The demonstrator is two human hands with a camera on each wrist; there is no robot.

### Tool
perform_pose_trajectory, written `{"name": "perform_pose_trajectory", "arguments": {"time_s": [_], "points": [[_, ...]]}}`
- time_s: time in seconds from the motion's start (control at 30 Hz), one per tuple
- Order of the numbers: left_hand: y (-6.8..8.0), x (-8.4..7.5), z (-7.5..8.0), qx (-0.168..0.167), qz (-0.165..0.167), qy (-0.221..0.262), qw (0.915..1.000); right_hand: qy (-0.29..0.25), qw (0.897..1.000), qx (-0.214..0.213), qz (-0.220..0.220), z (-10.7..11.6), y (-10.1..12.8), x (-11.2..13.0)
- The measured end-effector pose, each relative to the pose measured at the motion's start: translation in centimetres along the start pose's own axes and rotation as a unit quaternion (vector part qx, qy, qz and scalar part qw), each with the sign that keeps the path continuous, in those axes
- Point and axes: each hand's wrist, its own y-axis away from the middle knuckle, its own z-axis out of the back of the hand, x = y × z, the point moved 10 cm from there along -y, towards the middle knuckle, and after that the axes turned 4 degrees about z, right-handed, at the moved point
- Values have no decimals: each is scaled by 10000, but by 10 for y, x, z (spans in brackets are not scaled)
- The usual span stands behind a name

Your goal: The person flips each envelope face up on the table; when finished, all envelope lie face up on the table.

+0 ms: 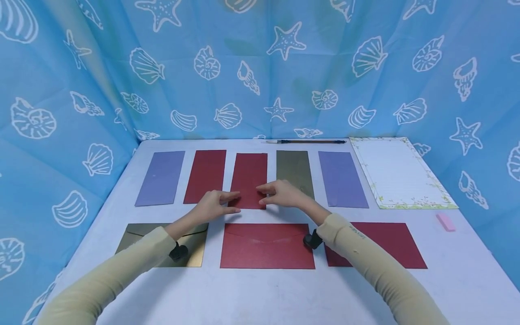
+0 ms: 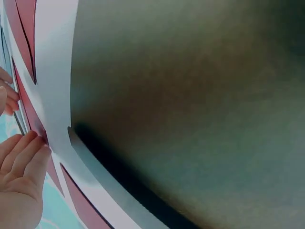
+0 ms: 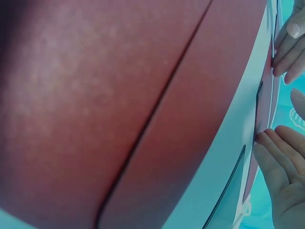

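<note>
A plain dark red envelope [image 1: 249,174] lies lengthwise in the middle of the back row, between my two hands. The fingertips of my left hand [image 1: 213,204] touch its lower left edge. From the other side, the fingers of my right hand [image 1: 282,194] reach its lower right edge. Both hands have their fingers extended, as the left wrist view shows of the left hand [image 2: 21,176] and the right wrist view of the right hand [image 3: 286,181]. A second red envelope [image 1: 206,174] lies left of it, and an olive envelope [image 1: 293,167] lies partly behind the right hand.
Purple envelopes [image 1: 160,178] [image 1: 343,180] lie at both ends of the back row. In front are a gold envelope [image 1: 195,253], a red flapped envelope [image 1: 266,253] and another red one [image 1: 390,243]. A brush [image 1: 313,141], bordered paper [image 1: 400,171] and pink eraser [image 1: 446,222] lie farther off.
</note>
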Motion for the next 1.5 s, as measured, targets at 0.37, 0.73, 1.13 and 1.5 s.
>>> {"name": "perform_pose_trajectory", "arguments": {"time_s": [0.37,0.73,1.13,1.5], "points": [[-11,3,1,232,231,-130,9994,174,9998,47,-123,2,-8,-3],[-9,5,1,164,45,-96,9998,158,9997,28,-180,0,-7,-4],[14,17,25,-60,180,178,9997,-54,9998,-171,71,-1,-10,18],[43,50,58,-386,608,44,9974,-527,9982,-35,288,-11,-23,45]]}}
